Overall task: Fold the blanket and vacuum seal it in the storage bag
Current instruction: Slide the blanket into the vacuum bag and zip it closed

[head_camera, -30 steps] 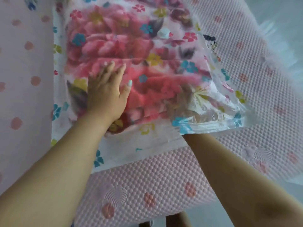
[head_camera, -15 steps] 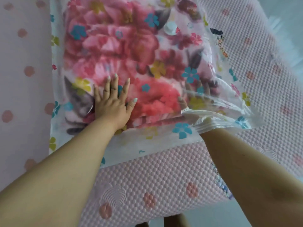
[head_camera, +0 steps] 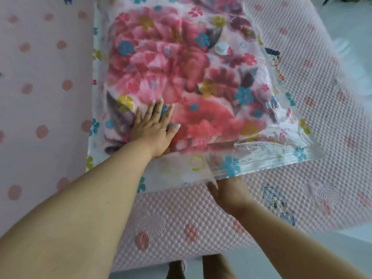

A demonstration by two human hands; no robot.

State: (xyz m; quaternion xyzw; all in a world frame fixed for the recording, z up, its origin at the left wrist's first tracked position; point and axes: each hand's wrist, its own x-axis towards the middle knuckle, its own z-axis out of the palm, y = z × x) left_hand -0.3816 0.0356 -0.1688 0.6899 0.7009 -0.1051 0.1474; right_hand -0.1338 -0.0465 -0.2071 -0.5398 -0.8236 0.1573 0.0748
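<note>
We see a pink dimpled mattress (head_camera: 302, 137) filling most of the view, with a lilac sheet (head_camera: 40, 97) with pink dots along its left. On the mattress lies the storage bag (head_camera: 267, 158), clear plastic printed with small flowers, near edge toward us. Inside it sits the folded blanket (head_camera: 171, 67), big pink floral print, filling most of the bag, so we judge folding and loading done. A white valve cap (head_camera: 222, 48) sits on the bag's top face, far right of the blanket. A small printed piece (head_camera: 278, 202) lies on the mattress near the right wrist; what it is, we cannot tell.

Left hand (head_camera: 154, 127) lies flat on the bag over the blanket's near left part, fingers straight and slightly spread, pressing down. Right hand (head_camera: 227, 190) is at the bag's near edge, fingers tucked under the plastic and mostly hidden; we cannot tell its grip.

Step in hand, we judge: settling the blanket and flattening air toward the opening. Next calls for closing the near-edge zip strip fully along its length, then suction at the valve
</note>
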